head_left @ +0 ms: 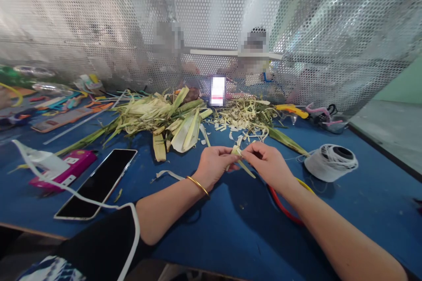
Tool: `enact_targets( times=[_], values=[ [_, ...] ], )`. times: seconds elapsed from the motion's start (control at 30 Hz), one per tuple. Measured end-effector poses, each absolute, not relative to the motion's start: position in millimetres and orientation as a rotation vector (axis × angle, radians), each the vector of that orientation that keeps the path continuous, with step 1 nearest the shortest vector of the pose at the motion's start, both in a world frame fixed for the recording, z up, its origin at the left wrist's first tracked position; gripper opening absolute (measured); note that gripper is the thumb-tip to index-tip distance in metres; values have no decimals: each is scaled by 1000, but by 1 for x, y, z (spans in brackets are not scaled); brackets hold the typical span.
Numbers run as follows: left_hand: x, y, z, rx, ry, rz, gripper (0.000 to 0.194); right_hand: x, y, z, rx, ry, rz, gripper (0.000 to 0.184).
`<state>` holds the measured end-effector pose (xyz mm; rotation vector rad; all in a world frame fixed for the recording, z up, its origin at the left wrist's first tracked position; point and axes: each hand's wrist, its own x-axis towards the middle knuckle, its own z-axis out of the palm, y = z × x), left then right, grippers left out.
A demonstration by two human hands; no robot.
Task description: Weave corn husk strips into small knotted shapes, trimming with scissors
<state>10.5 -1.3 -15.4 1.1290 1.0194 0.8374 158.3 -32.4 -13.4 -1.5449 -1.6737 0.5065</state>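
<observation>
Behind the left hand (215, 163) a slim gold bangle (198, 185) is worn; the elbow is reached by a black sleeve (105, 239).

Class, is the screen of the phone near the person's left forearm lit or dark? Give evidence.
Dark: the phone lies face up on the blue table, its screen plain black with no lit image.

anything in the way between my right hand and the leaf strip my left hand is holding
Nothing visible: the right hand is right at the pale green leaf strip, pinched in the left hand. The white thread spool stands off to the right; the leaf pile lies beyond the hands.
</observation>
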Motion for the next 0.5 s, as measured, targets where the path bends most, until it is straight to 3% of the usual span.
enact_targets(
  times=[0.4,0.5],
  values=[
    [9,0,-26,1397,1050,830,13,158,-36,-16,-1610,-1847,144,20],
    [7,2,-30,1553,1057,810,13,157,-36,-17,-1604,-1781,263,12]
  ],
)
